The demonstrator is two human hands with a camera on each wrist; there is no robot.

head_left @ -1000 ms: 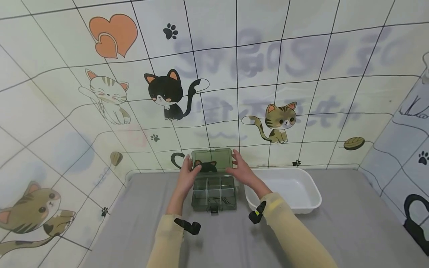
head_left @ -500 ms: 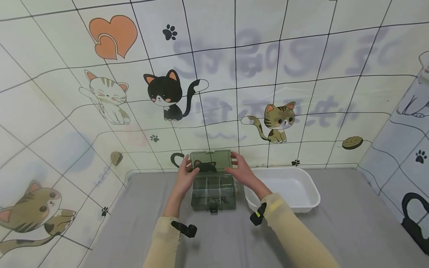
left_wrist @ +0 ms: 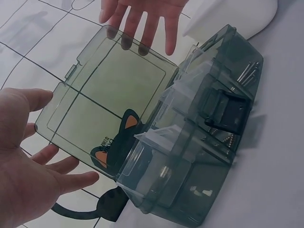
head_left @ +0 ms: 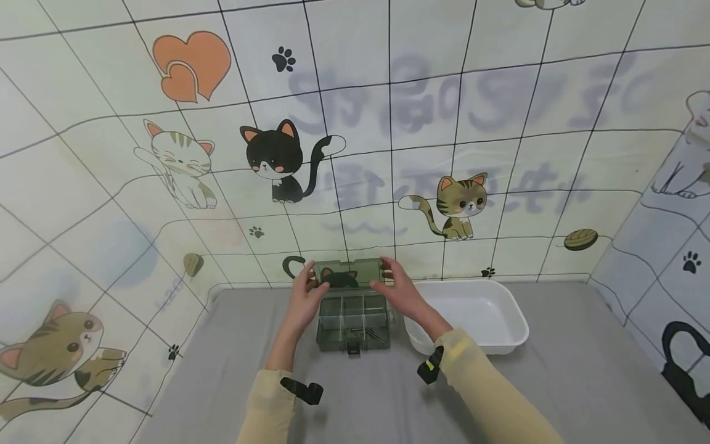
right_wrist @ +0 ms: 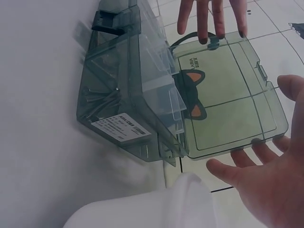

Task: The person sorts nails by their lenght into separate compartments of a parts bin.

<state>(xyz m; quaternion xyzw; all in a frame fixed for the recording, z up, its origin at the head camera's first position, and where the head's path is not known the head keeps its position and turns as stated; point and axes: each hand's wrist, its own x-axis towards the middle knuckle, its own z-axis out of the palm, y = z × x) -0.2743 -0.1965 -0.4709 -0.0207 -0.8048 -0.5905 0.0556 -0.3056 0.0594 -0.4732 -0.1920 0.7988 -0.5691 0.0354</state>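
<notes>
A translucent green compartment box (head_left: 331, 338) sits on the grey cloth, its hinged lid (head_left: 363, 266) raised and tilted. My left hand (head_left: 302, 302) touches the lid's left edge with spread fingers. On the opposite edge, the extended fingers of my right hand (head_left: 407, 297) rest behind the rim, clearly seen in the right wrist view. Both thumbs point inward near the hinge side. Several metal screws (left_wrist: 247, 73) lie in the front compartments, and clear dividers (left_wrist: 164, 140) stand inside. A dark latch (left_wrist: 228, 111) is on the box's front.
Right of the box stands a white plastic tub (head_left: 522, 330), partly behind my right forearm. A printed label (right_wrist: 122, 127) is on the box's right side. A cat-patterned tiled sheet (head_left: 366, 123) hangs behind the cloth-covered table (head_left: 244, 345).
The lid's top edge has come lower and the lid looks shorter in the head view, both hands moving with it. The box base and the tub have stayed in place.
</notes>
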